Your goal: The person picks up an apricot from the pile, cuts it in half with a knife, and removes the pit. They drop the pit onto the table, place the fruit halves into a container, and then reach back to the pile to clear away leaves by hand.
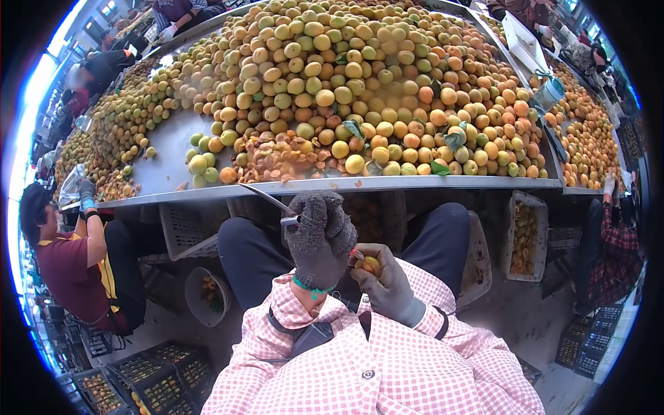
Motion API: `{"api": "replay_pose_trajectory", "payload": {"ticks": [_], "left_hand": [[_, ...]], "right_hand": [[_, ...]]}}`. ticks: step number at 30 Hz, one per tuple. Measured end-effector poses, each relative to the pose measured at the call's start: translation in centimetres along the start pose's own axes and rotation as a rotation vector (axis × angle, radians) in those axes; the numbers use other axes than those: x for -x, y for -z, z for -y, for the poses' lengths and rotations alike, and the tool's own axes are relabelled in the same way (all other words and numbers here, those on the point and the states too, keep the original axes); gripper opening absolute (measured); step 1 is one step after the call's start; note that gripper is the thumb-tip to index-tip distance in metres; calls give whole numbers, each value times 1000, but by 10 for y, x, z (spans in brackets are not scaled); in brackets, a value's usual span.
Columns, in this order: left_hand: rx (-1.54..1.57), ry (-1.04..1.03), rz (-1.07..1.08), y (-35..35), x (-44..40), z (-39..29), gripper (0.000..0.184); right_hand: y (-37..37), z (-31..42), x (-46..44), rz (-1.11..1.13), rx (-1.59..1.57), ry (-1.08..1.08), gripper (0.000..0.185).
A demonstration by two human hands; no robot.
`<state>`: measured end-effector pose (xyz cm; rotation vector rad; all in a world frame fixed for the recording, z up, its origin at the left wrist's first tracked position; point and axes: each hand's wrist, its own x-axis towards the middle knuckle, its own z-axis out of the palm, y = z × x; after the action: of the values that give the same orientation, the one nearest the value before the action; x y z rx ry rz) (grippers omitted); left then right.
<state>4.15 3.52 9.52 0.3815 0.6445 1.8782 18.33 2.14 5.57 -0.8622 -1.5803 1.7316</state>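
My left hand [321, 238], in a dark, rough work glove with a green tie at the wrist, is closed around a knife [266, 198] whose thin metal blade points up and left toward the table edge. Just right of it, my right hand [391, 285] in a grey glove grips an apricot [372, 265] between thumb and fingers. A small red-tipped piece shows between the two hands; I cannot tell what it belongs to. Both hands are above my lap, in front of the table [387, 182]. Split apricot pieces [277, 155] lie near its edge.
A large heap of whole apricots [304, 76] covers much of the table. Below stand a white bucket [207, 297] and a crate of fruit [526, 238]. Black crates [166, 377] are at lower left. People work on both sides, one in a maroon shirt [72, 277].
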Motion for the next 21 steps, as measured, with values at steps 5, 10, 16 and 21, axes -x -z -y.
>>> {"api": "replay_pose_trajectory", "payload": {"ticks": [5, 10, 16, 21], "left_hand": [[-95, 53, -174, -10, 4, 7, 21], [-287, 34, -199, -16, 1, 10, 17], [-401, 411, -143, -17, -7, -2, 16], [-1096, -327, 119, -10, -3, 14, 15]], "right_hand": [[-6, -6, 2, -59, 27, 2, 30], [3, 10, 1, 33, -24, -94, 26], [12, 10, 4, 203, -333, -323, 33], [3, -7, 3, 47, 150, 13, 37]]}}
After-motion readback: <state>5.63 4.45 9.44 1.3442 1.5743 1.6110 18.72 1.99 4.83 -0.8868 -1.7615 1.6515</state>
